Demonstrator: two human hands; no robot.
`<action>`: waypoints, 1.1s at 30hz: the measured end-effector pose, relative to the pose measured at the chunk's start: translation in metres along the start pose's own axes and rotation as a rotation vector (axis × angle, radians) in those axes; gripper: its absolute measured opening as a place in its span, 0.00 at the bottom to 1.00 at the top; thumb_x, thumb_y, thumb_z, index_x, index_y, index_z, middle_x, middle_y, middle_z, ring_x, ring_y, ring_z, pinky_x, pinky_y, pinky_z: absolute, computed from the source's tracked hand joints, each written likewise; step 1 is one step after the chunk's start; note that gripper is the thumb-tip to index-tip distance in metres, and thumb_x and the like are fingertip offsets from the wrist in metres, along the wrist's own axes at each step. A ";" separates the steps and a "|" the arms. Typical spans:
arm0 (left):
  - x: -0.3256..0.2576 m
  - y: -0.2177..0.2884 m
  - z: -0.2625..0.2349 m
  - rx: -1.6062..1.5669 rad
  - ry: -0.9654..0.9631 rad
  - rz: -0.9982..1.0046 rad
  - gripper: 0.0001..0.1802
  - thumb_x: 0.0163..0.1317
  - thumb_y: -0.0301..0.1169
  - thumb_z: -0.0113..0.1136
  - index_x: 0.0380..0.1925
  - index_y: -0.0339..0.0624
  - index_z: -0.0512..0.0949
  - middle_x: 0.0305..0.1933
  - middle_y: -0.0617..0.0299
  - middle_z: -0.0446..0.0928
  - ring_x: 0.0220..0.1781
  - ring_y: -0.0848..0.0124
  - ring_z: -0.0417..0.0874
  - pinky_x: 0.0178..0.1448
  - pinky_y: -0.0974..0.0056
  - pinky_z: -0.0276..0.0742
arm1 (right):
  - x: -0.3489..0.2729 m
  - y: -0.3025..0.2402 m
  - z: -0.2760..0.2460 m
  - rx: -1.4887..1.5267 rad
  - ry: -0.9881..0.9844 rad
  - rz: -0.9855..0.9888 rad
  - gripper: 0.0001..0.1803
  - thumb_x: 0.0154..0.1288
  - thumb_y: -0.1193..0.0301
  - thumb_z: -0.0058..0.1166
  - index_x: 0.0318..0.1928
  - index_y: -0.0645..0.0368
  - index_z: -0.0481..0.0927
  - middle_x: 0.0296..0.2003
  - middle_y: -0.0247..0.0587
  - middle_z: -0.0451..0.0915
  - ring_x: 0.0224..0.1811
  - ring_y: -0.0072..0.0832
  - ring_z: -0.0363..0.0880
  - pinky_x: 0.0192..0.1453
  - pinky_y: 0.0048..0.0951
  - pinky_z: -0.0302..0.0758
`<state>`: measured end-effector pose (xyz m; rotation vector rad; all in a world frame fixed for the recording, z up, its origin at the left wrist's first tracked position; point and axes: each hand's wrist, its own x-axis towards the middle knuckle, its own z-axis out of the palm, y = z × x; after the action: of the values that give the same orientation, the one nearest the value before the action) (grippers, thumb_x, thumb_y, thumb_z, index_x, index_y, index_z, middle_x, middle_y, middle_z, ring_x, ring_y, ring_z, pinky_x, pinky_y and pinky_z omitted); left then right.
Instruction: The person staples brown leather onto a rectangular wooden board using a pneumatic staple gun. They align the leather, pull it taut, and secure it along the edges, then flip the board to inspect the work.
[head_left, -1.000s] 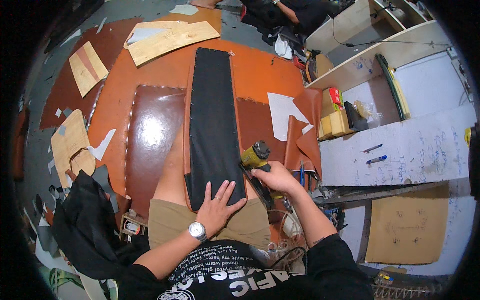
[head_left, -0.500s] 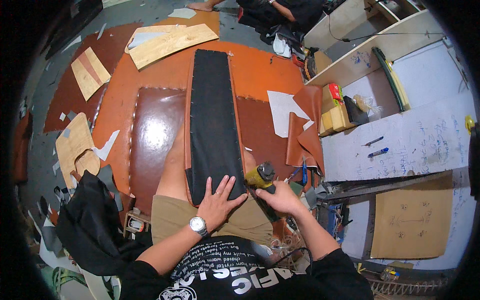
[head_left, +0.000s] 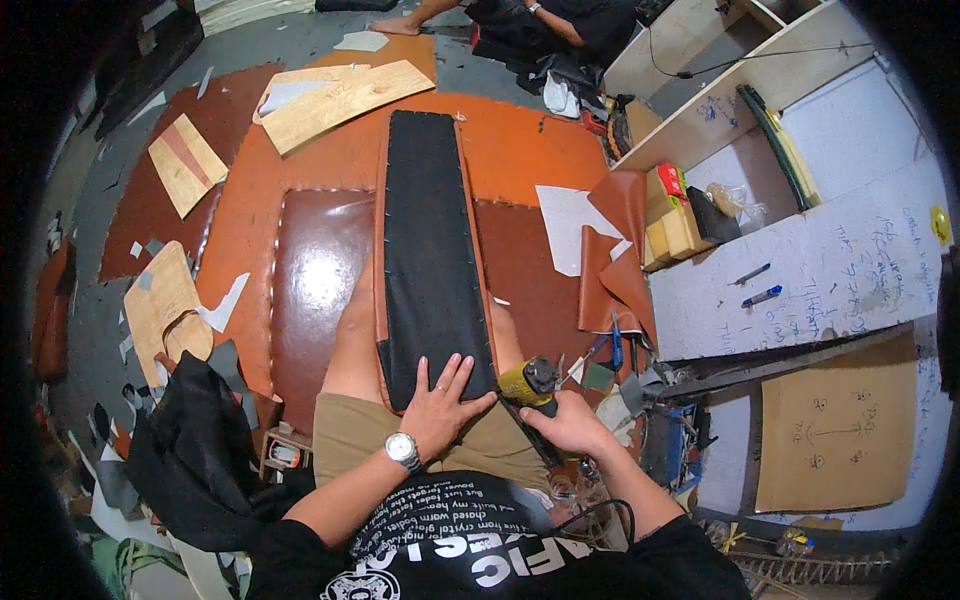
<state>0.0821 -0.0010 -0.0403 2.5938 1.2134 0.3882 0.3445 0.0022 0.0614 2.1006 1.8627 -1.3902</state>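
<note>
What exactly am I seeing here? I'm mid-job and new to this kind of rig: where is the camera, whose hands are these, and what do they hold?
There is no machine here, just a person's two bare hands. The view comes from a wide fisheye camera worn on that person's head, looking down, so straight edges bend near the rim. Picture left is the person's left.

The left hand lies spread on a long, narrow black fabric panel with reddish-brown edges, which rests over the lap. The right hand grips a yellow-and-black handheld tool, its head close to the panel's near right corner; I can't tell whether they touch.

Beyond, glossy orange sheeting covers part of the floor, with flat, pale wooden boards near its far left edge.
</note>
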 end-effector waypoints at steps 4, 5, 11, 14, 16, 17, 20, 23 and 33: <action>-0.005 -0.009 -0.014 -0.268 0.000 0.007 0.25 0.74 0.35 0.62 0.70 0.63 0.79 0.80 0.45 0.69 0.85 0.49 0.64 0.85 0.26 0.52 | 0.004 -0.002 -0.002 -0.055 -0.008 -0.021 0.29 0.69 0.47 0.63 0.50 0.64 0.89 0.39 0.62 0.90 0.46 0.56 0.90 0.54 0.50 0.83; -0.008 -0.013 -0.018 -0.375 0.020 -0.046 0.24 0.73 0.33 0.63 0.69 0.58 0.79 0.77 0.44 0.72 0.84 0.48 0.67 0.85 0.30 0.55 | 0.003 -0.004 -0.004 -0.046 -0.001 -0.029 0.30 0.68 0.47 0.64 0.50 0.65 0.89 0.39 0.62 0.89 0.44 0.56 0.90 0.54 0.50 0.83; -0.032 -0.019 -0.029 -0.598 0.088 -0.224 0.19 0.72 0.23 0.61 0.61 0.38 0.78 0.65 0.40 0.81 0.75 0.43 0.76 0.82 0.45 0.69 | -0.012 -0.032 -0.014 -0.101 -0.031 -0.032 0.30 0.67 0.47 0.65 0.51 0.63 0.89 0.40 0.64 0.89 0.47 0.58 0.90 0.56 0.52 0.84; -0.040 -0.018 -0.031 -0.594 0.134 -0.209 0.18 0.72 0.22 0.60 0.61 0.37 0.77 0.63 0.40 0.81 0.72 0.43 0.78 0.80 0.45 0.72 | -0.009 -0.053 -0.009 -0.266 -0.077 -0.005 0.30 0.66 0.47 0.65 0.55 0.61 0.88 0.43 0.65 0.89 0.51 0.59 0.89 0.59 0.54 0.84; -0.045 -0.018 -0.033 -0.602 0.165 -0.194 0.18 0.72 0.21 0.60 0.61 0.37 0.77 0.61 0.40 0.82 0.68 0.43 0.81 0.75 0.46 0.75 | -0.008 -0.060 -0.009 -0.323 -0.082 0.002 0.31 0.66 0.47 0.65 0.58 0.60 0.87 0.44 0.66 0.89 0.51 0.59 0.89 0.61 0.54 0.84; -0.047 -0.018 -0.035 -0.593 0.182 -0.202 0.18 0.72 0.21 0.59 0.61 0.36 0.76 0.61 0.41 0.82 0.66 0.43 0.82 0.73 0.47 0.77 | -0.008 -0.062 -0.009 -0.310 -0.070 -0.017 0.32 0.66 0.47 0.65 0.59 0.60 0.87 0.45 0.66 0.89 0.51 0.59 0.89 0.61 0.54 0.84; -0.056 -0.017 -0.041 -0.789 0.150 -0.368 0.20 0.73 0.19 0.58 0.63 0.37 0.75 0.54 0.45 0.85 0.60 0.48 0.87 0.68 0.51 0.81 | -0.008 -0.067 -0.010 -0.289 -0.068 -0.072 0.33 0.66 0.47 0.65 0.60 0.61 0.86 0.45 0.66 0.89 0.51 0.60 0.89 0.61 0.54 0.84; -0.062 -0.014 -0.042 -0.854 0.173 -0.491 0.18 0.76 0.19 0.56 0.63 0.37 0.75 0.52 0.47 0.86 0.55 0.56 0.90 0.59 0.57 0.84 | -0.004 -0.073 -0.003 -0.293 -0.063 -0.136 0.34 0.66 0.47 0.65 0.59 0.64 0.86 0.45 0.68 0.88 0.50 0.61 0.89 0.61 0.53 0.84; -0.062 -0.042 -0.034 -1.264 0.506 -0.896 0.09 0.82 0.26 0.56 0.55 0.34 0.78 0.46 0.57 0.86 0.46 0.70 0.91 0.51 0.64 0.90 | 0.033 -0.081 0.002 -0.156 0.082 -0.164 0.35 0.66 0.57 0.69 0.68 0.64 0.80 0.48 0.67 0.87 0.56 0.59 0.87 0.62 0.53 0.82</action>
<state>0.0027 -0.0195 -0.0311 0.8125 1.4101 1.1309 0.2754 0.0508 0.0830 1.9997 2.1416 -1.1568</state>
